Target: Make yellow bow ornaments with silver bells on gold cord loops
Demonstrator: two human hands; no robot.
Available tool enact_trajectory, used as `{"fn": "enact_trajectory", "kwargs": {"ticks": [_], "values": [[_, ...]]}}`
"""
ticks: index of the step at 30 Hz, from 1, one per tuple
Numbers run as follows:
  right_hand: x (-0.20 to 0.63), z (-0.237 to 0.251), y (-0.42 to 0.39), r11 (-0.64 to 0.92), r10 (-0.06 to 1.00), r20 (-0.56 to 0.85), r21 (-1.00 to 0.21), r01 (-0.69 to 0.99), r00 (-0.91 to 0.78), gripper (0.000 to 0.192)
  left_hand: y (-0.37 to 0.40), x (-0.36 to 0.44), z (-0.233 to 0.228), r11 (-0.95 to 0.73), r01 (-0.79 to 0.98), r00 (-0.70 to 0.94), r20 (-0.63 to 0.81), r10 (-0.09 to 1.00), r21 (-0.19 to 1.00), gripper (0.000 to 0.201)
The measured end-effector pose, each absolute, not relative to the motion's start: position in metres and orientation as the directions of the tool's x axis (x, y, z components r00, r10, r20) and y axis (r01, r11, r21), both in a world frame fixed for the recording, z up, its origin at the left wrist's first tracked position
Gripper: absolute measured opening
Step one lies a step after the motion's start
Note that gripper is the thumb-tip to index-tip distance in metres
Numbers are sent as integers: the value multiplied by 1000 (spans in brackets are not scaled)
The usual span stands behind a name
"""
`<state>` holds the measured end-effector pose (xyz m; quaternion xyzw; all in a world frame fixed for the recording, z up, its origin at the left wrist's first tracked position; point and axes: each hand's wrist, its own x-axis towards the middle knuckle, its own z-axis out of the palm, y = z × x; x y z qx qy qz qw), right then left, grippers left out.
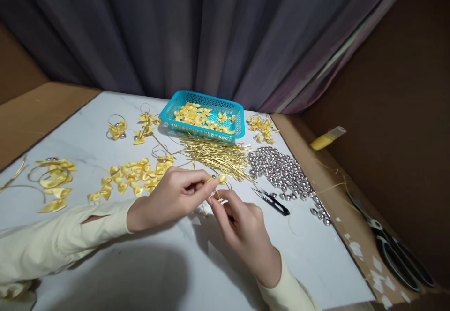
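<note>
My left hand point(172, 196) and my right hand point(241, 226) meet over the white table point(176, 264). Together their fingertips pinch a small yellow ribbon bow point(222, 178) on a thin gold wire. The left hand grips it from the left, the right hand from below. Whether a bell hangs from the wire is hidden by the fingers. Just beyond the hands lies a pile of gold wire strips point(218, 156). A loose heap of yellow bows point(131, 176) lies left of the hands.
A turquoise basket point(239, 118) of yellow bows stands at the back. Silver bells point(284, 172) spread to the right, with black thread snips point(272, 200) beside them. Finished bow rings point(52, 177) lie at left. Large scissors point(397, 250) and a yellow tube point(326, 138) rest on the brown board at right.
</note>
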<state>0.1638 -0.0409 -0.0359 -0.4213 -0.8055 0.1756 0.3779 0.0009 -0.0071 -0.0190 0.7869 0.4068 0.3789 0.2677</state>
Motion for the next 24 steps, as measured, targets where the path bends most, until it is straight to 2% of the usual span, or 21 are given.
{"fn": "enact_trajectory", "kwargs": {"ticks": [6,9,14,20,24], "values": [[162,-35,-40,507,858,362,-711,488,-364,15,-7,1,-21,-530,418,365,398,842,738,29],[161,-33,-39,474,874,339,-754,455,-348,19,-5,1,-18,-441,403,376,294,879,802,32],[162,-31,-38,412,904,307,-808,421,-296,26,-3,4,-6,-204,313,420,57,906,928,36],[164,-30,-39,276,945,170,-872,405,-278,25,-3,4,3,-134,280,454,-8,891,951,38],[163,-30,-39,255,948,151,-885,389,-279,25,-1,5,1,-75,279,435,-57,899,957,42]]}}
